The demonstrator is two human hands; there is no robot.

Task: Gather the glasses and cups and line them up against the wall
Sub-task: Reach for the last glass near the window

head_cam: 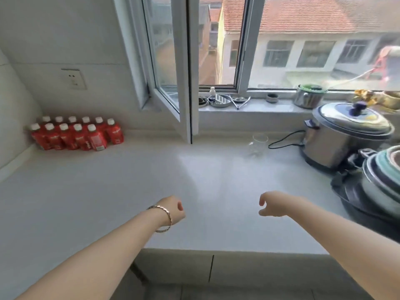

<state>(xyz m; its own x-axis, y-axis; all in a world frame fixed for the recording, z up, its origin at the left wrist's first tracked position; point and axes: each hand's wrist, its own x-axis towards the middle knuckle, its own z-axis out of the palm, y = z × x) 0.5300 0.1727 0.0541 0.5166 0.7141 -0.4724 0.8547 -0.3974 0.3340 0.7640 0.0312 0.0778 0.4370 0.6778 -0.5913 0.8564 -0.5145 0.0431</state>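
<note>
A clear glass (258, 144) stands on the white counter (108, 191) near the back wall, below the window sill and left of the cooker's black cord. My left hand (174, 210), with a bracelet on the wrist, hovers over the counter's front part with fingers curled under and nothing in it. My right hand (273, 204) hovers a little to the right, fingers loosely curled, holding nothing. Both hands are well in front of the glass and apart from it.
Several red bottles (75, 135) stand in the back left corner. An open window sash (184, 105) juts over the counter. A steel rice cooker (344, 135) and stacked pots (381, 182) fill the right side. Small dishes (223, 100) and a pot (308, 96) sit on the sill.
</note>
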